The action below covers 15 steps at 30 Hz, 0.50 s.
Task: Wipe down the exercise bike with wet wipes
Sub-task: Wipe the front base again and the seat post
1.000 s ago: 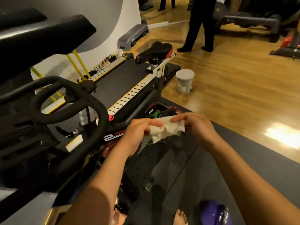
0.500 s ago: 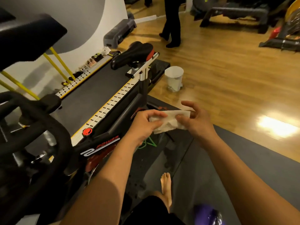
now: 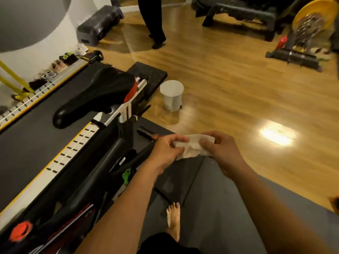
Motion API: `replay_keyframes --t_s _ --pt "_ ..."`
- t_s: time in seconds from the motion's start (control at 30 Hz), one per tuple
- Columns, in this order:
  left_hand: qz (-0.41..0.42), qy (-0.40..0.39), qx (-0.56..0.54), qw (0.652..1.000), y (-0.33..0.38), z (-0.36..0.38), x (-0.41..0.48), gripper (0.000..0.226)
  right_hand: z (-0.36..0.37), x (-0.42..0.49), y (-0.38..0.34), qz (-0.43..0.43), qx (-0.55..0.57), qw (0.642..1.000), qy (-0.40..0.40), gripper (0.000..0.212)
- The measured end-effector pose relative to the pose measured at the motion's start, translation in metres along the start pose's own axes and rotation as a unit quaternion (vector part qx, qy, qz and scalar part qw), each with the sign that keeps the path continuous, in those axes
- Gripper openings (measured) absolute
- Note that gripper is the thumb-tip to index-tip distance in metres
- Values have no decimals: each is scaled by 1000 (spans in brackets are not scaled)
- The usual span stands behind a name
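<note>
A crumpled white wet wipe (image 3: 192, 146) is stretched between both hands above the dark floor mat. My left hand (image 3: 166, 151) pinches its left end, and my right hand (image 3: 222, 149) pinches its right end. The black exercise bike frame (image 3: 102, 162) runs along my left side. Its black saddle (image 3: 95, 96) with a red rear edge sits on a white post, up and to the left of my hands, apart from the wipe. A red knob (image 3: 20, 230) shows on the frame at the lower left. The handlebars are out of view.
A treadmill belt (image 3: 33, 132) with a yellow-edged side rail lies behind the bike. A small white bin (image 3: 171, 95) stands on the wooden floor past the mat (image 3: 220, 208). A person's legs (image 3: 154, 21) stand at the back. My bare foot (image 3: 173, 219) rests on the mat.
The view has swung right along the bike: the handlebars left the frame and the saddle came closer. Both hands kept hold of the wipe and pulled it flatter between them.
</note>
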<state>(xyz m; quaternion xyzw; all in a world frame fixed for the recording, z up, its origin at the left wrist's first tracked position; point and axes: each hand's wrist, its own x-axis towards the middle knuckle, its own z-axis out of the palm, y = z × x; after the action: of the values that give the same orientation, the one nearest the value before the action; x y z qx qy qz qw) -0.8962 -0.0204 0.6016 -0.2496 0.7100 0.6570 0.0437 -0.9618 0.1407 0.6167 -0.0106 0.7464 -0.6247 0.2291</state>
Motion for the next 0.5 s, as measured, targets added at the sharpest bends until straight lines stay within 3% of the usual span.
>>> replay_keyframes --t_s 0.2,0.33,0.5 --pt "-6 29 -22 999 29 -1 76 38 3 81 -36 13 4 1000 -6 12" --pt "-43 92 -63 993 39 -22 105 30 23 129 -51 35 -7 996 -87 7" --pt "-79 202 -100 971 34 -53 125 23 66 184 -56 132 43 968 -211 20"
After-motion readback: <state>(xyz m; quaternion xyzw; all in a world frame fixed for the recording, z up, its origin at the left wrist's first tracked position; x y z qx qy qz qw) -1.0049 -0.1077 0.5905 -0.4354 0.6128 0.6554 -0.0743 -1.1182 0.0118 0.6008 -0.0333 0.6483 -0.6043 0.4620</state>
